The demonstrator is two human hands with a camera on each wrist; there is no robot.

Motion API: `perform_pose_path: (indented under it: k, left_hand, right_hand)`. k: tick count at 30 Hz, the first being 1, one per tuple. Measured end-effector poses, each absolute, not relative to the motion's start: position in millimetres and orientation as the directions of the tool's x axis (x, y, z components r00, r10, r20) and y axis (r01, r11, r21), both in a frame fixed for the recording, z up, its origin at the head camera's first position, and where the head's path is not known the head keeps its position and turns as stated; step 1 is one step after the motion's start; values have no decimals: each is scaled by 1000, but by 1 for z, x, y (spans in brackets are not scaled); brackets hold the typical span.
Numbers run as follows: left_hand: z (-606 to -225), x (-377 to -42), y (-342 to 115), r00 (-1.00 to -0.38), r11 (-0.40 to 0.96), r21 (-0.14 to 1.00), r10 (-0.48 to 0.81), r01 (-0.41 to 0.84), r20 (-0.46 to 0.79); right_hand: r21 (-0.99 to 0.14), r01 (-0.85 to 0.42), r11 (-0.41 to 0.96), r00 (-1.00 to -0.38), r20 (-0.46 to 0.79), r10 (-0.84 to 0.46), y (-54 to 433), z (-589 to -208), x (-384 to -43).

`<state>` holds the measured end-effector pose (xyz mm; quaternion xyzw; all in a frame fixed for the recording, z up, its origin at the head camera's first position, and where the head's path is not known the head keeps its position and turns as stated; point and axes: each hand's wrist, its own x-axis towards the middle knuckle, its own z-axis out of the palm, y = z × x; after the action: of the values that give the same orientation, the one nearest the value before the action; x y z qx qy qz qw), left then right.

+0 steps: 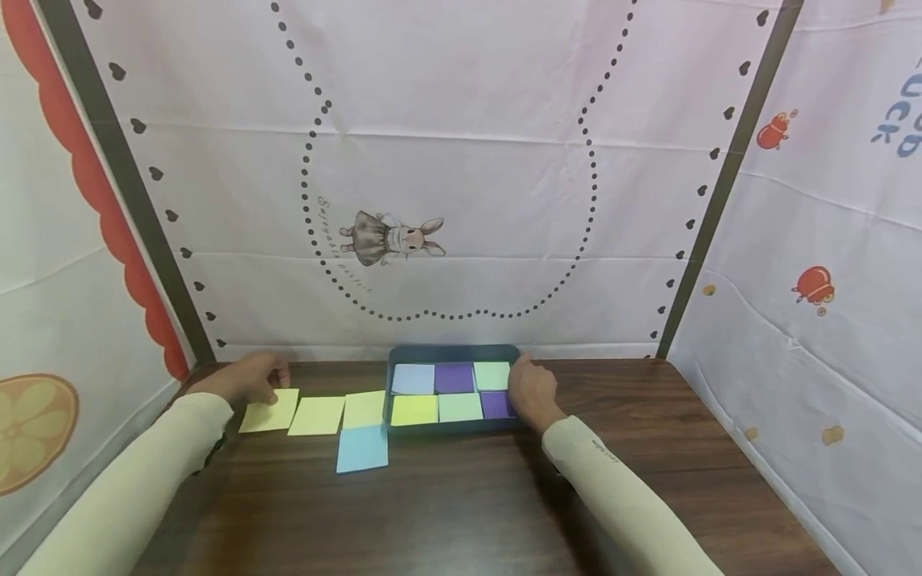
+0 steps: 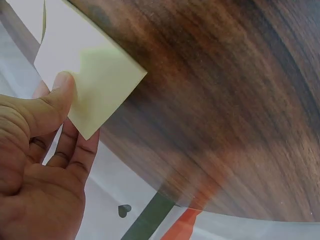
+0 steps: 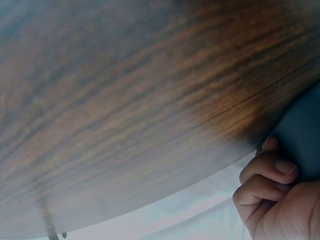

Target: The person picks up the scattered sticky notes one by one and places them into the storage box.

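In the head view my left hand (image 1: 248, 378) is at the far left, pinching the edge of a pale yellow sticky note pad (image 1: 271, 414). The left wrist view shows the thumb on top of this pad (image 2: 102, 85) and the other fingers at its edge and below. My right hand (image 1: 535, 392) grips the right end of a dark blue-green tray (image 1: 454, 352); curled fingers press on its outer wall (image 3: 302, 135) in the right wrist view. Inside the tray, sticky note pads lie in two rows: light blue (image 1: 414, 379), purple, pale green and bright yellow (image 1: 414, 410).
Two more pale yellow pads (image 1: 317, 416) lie in a row between the left hand and the tray. A light blue pad (image 1: 362, 448) sits in front of the nearer one. Behind the dark wooden table (image 1: 446, 504) hangs a white printed cloth (image 1: 461, 184), with cloth on both sides too.
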<state>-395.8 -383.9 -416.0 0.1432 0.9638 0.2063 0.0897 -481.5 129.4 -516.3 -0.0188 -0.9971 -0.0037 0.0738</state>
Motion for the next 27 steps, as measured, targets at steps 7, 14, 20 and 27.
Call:
perform_pose_path:
  k: [7,14,20,27]
  left_hand:
    - [-398,-392,-381,-953,886,415,279,206,-122]
    - [-382,-389,-382,-939,858,488,283,157,-196]
    - [-365,-389,-377,-921,844,512,314,160,-230]
    - [-344,-395,-365,-919,853,492,319,172,-233]
  right_hand:
    - [-1,47,999,-989,139,47,127,-505,-475]
    - [-4,42,999,-986,162,42,134,-532,-495]
    - [-13,27,1000,-982,186,29,136,-539,-498]
    - [-14,16,1000,-981,194,18,133,-535,-497]
